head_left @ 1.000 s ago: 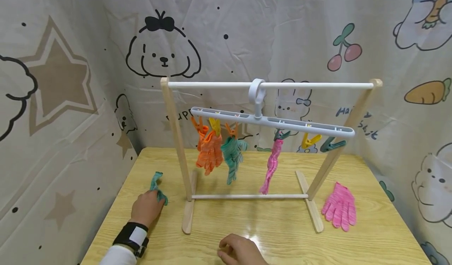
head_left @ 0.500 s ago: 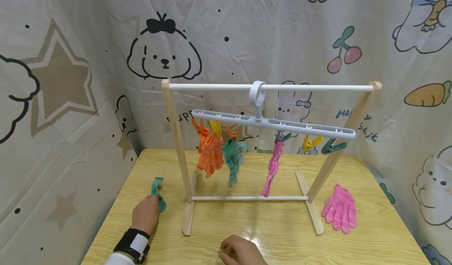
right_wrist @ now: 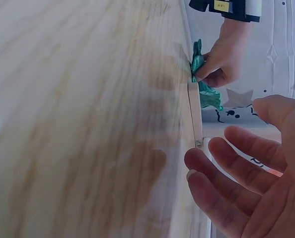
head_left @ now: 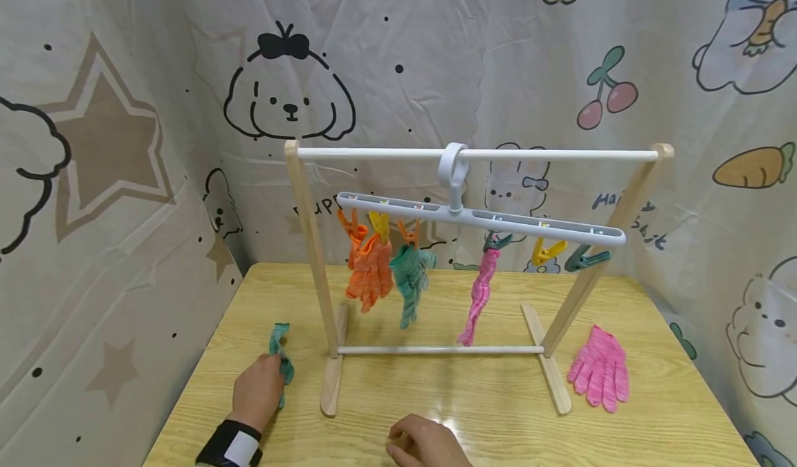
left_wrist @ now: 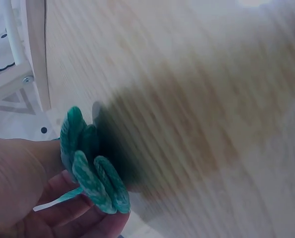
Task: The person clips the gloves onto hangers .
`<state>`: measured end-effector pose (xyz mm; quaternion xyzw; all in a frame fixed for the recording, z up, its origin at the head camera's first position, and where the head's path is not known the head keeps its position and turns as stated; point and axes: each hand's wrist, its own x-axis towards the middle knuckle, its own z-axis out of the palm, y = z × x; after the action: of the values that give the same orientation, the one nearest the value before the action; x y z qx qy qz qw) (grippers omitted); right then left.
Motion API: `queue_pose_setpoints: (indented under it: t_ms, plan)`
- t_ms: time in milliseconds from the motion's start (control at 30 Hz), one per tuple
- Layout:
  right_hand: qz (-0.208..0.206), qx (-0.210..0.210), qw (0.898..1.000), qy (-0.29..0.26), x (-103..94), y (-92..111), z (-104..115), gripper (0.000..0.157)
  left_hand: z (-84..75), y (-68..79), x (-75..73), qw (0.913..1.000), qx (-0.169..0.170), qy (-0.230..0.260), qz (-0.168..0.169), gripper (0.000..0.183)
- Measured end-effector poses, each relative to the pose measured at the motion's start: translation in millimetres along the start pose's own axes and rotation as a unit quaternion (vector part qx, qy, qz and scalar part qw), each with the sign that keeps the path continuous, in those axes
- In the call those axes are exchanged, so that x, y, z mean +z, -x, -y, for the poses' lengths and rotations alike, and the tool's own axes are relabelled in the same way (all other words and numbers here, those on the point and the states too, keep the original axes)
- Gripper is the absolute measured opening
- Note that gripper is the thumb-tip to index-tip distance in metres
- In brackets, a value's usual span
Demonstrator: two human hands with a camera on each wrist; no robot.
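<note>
My left hand [head_left: 258, 389] pinches a small green knitted glove [head_left: 278, 346] at the table's left side. In the left wrist view the bunched fingers of the glove [left_wrist: 95, 171] poke out between thumb and fingers, close over the wood. At the front middle, my right hand [head_left: 429, 441] holds nothing; its fingers are loosely bent in the right wrist view. Orange gloves [head_left: 370, 270], another green glove [head_left: 409, 284] and a narrow pink glove [head_left: 479, 297] hang by clips from a grey hanger [head_left: 479, 218]. A second pink glove [head_left: 600, 370] lies flat on the right.
A wooden rack [head_left: 315, 259] with a white top rod [head_left: 560, 154] carries the hanger and stands mid-table. On the hanger's right part, a yellow clip [head_left: 548, 251] and a teal clip [head_left: 587, 258] hold nothing. Printed curtains [head_left: 398, 107] enclose the table [head_left: 486, 411].
My left hand has drawn the green glove slightly toward the table's front, lifting it a little by the look of it. The right hand stays in place.
</note>
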<state>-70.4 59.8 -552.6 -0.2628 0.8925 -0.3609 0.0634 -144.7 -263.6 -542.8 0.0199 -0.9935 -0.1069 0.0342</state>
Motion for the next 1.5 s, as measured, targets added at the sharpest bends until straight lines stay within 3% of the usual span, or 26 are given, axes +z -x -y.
queue_pose_setpoints:
  t_ms: [200, 400, 667, 767, 967, 1267, 1500]
  plan:
    - [-0.012, -0.003, 1.000, 0.012, 2.0, 1, 6, 0.023, 2.5, 4.6, 0.5, 0.9997, -0.002, 0.023, 0.013, 0.009]
    - [0.015, 0.018, 1.000, -0.006, 3.5, 3, 11, 0.027, 5.7, 8.3, 0.8, 0.9990, -0.008, 0.040, 0.020, 0.014]
    - [-0.007, -0.012, 0.999, 0.031, 6.4, 7, 10, 0.026, 7.2, 15.0, -0.7, 0.9972, -0.031, 0.044, 0.051, 0.011]
    - [0.002, -0.012, 0.999, 0.040, 5.5, 7, 12, 0.023, 7.1, 16.7, -1.4, 0.9962, -0.036, 0.053, 0.059, 0.010]
    - [0.027, -0.017, 0.998, 0.055, 3.0, 7, 12, 0.023, 2.8, 20.7, -2.9, 0.9933, -0.044, 0.081, 0.070, 0.011]
    - [0.003, -0.064, 0.995, 0.079, 4.5, 7, 5, 0.024, -3.8, 28.9, -7.1, 0.9920, -0.047, 0.092, 0.073, 0.010]
    - [0.004, -0.054, 0.995, 0.079, 3.6, 8, 4, 0.022, -10.7, 37.9, -14.2, 0.9900, -0.056, 0.099, 0.084, 0.014]
